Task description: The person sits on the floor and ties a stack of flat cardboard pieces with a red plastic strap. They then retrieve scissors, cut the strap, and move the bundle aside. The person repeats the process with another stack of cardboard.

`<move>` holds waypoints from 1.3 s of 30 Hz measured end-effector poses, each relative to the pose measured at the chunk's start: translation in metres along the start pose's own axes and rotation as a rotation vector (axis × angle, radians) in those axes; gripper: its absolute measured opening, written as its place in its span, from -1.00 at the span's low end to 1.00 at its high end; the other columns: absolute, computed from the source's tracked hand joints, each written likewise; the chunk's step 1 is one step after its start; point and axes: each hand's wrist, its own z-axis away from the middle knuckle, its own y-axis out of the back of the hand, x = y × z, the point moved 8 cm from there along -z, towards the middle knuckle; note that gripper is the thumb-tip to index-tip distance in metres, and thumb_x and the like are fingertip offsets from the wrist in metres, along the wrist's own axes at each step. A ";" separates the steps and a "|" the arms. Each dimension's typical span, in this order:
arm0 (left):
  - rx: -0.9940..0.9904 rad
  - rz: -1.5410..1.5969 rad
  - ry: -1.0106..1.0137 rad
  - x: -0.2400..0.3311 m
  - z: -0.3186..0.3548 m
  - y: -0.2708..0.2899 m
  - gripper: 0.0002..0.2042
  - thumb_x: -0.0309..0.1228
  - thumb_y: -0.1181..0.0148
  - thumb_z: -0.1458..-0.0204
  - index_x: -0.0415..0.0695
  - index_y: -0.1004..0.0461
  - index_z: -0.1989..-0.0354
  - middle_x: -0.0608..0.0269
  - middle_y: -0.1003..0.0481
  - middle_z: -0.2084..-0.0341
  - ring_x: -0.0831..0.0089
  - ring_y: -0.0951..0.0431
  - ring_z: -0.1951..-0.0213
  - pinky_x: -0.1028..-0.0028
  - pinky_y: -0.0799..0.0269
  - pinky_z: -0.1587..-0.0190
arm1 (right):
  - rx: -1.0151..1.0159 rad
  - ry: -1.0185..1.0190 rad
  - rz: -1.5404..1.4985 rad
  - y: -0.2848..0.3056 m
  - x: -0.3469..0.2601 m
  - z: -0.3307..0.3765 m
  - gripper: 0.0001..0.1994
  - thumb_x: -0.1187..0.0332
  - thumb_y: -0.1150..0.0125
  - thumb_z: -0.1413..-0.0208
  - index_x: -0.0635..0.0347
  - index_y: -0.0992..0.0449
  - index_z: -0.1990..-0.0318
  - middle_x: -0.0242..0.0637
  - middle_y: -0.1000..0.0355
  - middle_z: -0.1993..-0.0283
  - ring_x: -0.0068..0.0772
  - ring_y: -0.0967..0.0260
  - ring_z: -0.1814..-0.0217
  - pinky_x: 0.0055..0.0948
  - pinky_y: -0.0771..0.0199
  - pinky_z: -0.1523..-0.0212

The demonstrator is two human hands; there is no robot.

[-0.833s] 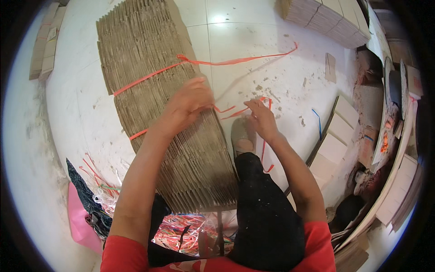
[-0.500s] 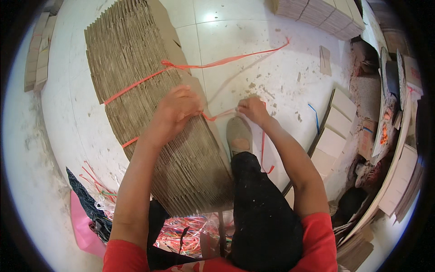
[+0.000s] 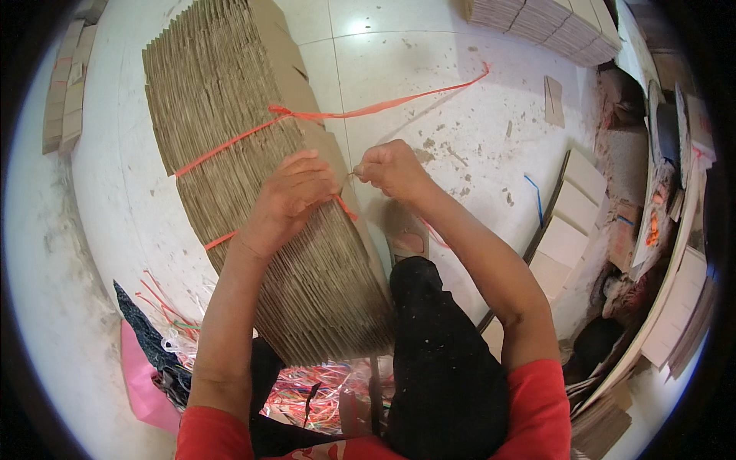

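A long stack of folded brown cardboard sheets (image 3: 326,295) stands on edge in front of me. One red plastic strap (image 3: 222,151) crosses its far half, knotted on top, with a long tail trailing right over the floor. Around the nearer half runs a second red strap (image 3: 221,241). My left hand (image 3: 295,192) rests on the stack over this second strap, fingers closed on it, a short red end poking out below. Just beyond the stack's right edge, my right hand (image 3: 389,170) is closed in a pinch on a thin strand of the strap, close to the left fingertips.
My shoe (image 3: 408,241) stands on the pale tiled floor, right of the stack. Further right lie cardboard pieces (image 3: 563,230) and a blue strap (image 3: 534,195). Tied cardboard bundles (image 3: 544,27) sit at the far right. Tangled colourful straps (image 3: 322,395) lie near my legs.
My right hand has moved left and slightly away from me, up to my left hand, from above my shoe. The left hand stays on the stack.
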 end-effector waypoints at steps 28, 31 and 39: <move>0.576 0.022 0.409 0.016 0.026 0.041 -0.86 -0.58 -0.23 0.14 -0.25 -0.55 0.34 0.14 -0.54 0.54 0.50 -0.54 0.51 0.57 -0.41 0.44 | -0.001 -0.175 -0.295 -0.034 -0.047 0.069 -0.78 0.49 -0.06 -0.03 0.33 -0.45 0.14 -0.23 -0.45 0.53 -0.65 -0.22 0.72 -0.67 -0.22 0.72; 0.547 0.068 0.497 0.012 0.028 0.034 -0.87 -0.59 -0.20 0.11 -0.29 -0.53 0.34 0.20 -0.54 0.56 0.58 -0.50 0.55 0.61 -0.39 0.48 | -0.174 -0.241 -0.805 -0.077 -0.031 0.068 -0.69 0.51 -0.02 -0.07 0.33 -0.35 0.01 -0.21 -0.43 0.46 -0.64 -0.18 0.72 -0.66 -0.23 0.69; 0.361 0.548 1.019 -0.023 0.035 0.015 -0.90 -0.54 -0.15 0.05 -0.34 -0.52 0.41 0.21 -0.50 0.63 0.59 -0.46 0.64 0.66 -0.33 0.67 | -0.147 -0.173 -1.182 -0.080 -0.034 0.070 -0.56 0.48 -0.01 -0.11 0.25 -0.20 -0.17 -0.23 -0.39 0.37 -0.62 -0.14 0.72 -0.57 -0.29 0.67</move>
